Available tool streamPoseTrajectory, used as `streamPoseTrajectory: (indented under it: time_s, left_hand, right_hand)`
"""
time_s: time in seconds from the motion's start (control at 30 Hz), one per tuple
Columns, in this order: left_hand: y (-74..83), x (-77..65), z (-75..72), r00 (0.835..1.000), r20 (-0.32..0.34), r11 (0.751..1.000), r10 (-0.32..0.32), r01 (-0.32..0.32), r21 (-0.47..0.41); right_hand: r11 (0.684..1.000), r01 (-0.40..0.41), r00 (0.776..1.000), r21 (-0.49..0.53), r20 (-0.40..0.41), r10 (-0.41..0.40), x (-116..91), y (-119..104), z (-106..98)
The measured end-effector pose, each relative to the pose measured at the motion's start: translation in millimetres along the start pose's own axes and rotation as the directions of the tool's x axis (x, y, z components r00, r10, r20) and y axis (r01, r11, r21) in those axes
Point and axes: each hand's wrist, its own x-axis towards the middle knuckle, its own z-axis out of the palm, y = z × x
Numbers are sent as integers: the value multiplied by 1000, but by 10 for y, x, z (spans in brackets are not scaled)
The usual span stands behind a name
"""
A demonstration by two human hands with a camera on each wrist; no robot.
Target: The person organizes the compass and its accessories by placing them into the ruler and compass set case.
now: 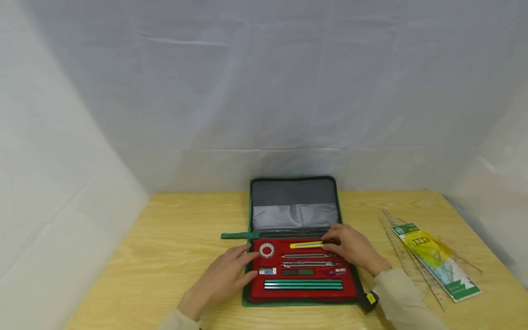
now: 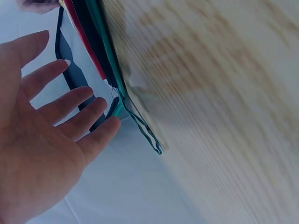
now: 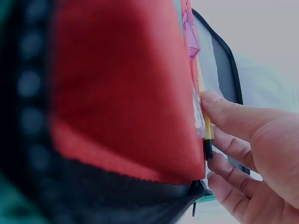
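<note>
A zip case with a red insert (image 1: 305, 295) lies unfolded on the table, its grey-lined lid raised at the back. My right hand (image 1: 354, 245) pinches the black end of a yellow utility knife (image 1: 305, 245) at the insert's upper right; in the right wrist view the knife (image 3: 209, 133) lies between thumb and fingers. With fingers spread, my left hand (image 1: 224, 275) is at the case's left edge, near a white ring-shaped dial (image 1: 266, 244) and an eraser (image 1: 267, 271). The left wrist view shows that hand's palm (image 2: 42, 144) holding nothing.
The insert also carries metal compasses (image 1: 309, 264), green pencils (image 1: 303, 284) and a purple-pink piece (image 1: 328, 272). A green strap (image 1: 235, 235) sticks out left. To the right lie clear rulers (image 1: 393, 240) and a yellow-green packet (image 1: 437, 261). White sheeting (image 1: 264, 91) surrounds the table.
</note>
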Motion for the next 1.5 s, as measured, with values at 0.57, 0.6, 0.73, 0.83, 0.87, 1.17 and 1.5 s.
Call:
streamPoseTrajectory:
  time_s: [0.57,0.6,0.73,0.83,0.87,1.17,1.5]
  left_hand:
    - [15,63,46,1000,8,999,29,-29,-15]
    - [20,71,49,999,9,999,31,-31,-16]
    - [40,103,65,999,16,1000,28,-28,-12]
    - [49,127,75,1000,25,1000,16,-16,6]
    - [52,134,77,1000,27,1000,14,-15,13]
    - [56,204,107,997,23,997,73,-73,29]
    - [75,262,102,992,26,992,122,-123,29]
  right_hand:
    - [997,-59,998,56,-35,61,-167,85,-65]
    - [998,-51,998,49,-35,53,-170,86,-65]
    - [999,-28,999,24,-34,29,-178,91,-63]
    - [1000,-25,999,10,-41,25,-194,104,-66]
    - [1000,-26,999,9,-45,26,-203,110,-69]
    - [995,-88,994,45,-61,91,-394,229,-151]
    - [991,-120,986,60,-106,126,-679,449,-317]
